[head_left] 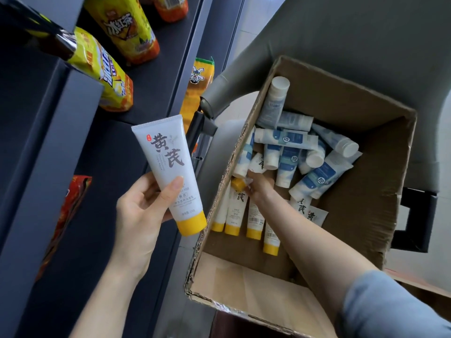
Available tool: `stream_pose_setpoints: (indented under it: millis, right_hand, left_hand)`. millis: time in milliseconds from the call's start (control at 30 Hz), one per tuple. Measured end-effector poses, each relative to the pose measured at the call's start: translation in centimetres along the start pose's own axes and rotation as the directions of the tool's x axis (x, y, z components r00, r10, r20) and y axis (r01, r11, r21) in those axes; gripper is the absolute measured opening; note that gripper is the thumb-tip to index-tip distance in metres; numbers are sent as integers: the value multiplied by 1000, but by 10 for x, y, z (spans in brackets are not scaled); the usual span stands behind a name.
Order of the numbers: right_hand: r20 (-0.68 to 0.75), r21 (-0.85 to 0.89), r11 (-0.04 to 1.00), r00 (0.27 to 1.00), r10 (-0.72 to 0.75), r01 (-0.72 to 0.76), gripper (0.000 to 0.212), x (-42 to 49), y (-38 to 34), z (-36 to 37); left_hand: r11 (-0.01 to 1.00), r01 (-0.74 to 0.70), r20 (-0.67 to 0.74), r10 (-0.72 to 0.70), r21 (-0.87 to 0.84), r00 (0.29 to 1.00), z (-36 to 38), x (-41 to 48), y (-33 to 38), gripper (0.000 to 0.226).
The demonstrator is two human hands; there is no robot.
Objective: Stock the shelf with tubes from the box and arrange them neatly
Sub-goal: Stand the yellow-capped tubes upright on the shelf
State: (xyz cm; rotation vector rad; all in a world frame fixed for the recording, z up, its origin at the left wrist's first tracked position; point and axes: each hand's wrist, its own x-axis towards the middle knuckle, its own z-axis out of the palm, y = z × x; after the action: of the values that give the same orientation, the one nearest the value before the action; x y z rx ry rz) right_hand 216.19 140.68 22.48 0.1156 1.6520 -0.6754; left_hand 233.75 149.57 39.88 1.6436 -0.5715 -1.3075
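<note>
The left hand [139,211] holds a white tube [168,174] with a yellow cap, printed 黄芪, beside the dark shelf [80,181]. The right hand [258,186] reaches into the cardboard box [366,167] among yellow-capped tubes [234,215] and blue-white tubes [288,139] marked 控; its fingers are hidden, so its grip cannot be told.

Shop, dark shelves [73,147] of snack packets [105,74], stock carton [366,181]

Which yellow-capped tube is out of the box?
The yellow-capped tube in the left hand. It is held over the shelf; the others lie inside the cardboard box.
</note>
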Motion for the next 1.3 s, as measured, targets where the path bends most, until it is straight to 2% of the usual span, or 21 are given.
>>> stream_pose_setpoints:
  millis: [167,267,333,533,667,800,967,1067,1300]
  right_hand:
    - [-1,-94,992,997,-80,79,40,6,6,-4]
    - [7,-131,986,994,-106,106,37,5,7,-9]
    - [39,-162,982,995,-89,95,30,-1,11,-16]
    - [150,-384,913,985,-87,139,46,-28,40,-55]
    - [233,-341,935,972,-15,96,42,-54,45,-85]
    - [378,-200,975,926,-11,93,36,-89,37,-110]
    - [509,-206,943,852,-123,260,37,-153,25,-121]
    - [562,-178,929,809,-175,325,43,-191,23,-122]
    - [732,-180,805,624,-274,565,52,-294,30,-114]
  left_hand:
    - [1000,7,-5,-7,3,1000,3,-2,-2,36]
    - [1000,-2,2,2,3,1000,2,-8,-4,32]
    - [1000,-10,2,10,4,1000,1,-12,-5,28]
    - [1000,-26,-3,26,15,1000,-1,-31,-11,28]
    - [999,-47,10,47,12,999,-10,-55,-16,28]
    - [998,-59,-3,59,-10,998,-22,-86,-16,22]
    - [993,-117,-20,117,4,993,-39,-129,-2,26]
    - [984,-174,-50,175,36,983,-55,-152,12,21]
    - [937,-341,-74,346,76,935,-94,-222,60,22]
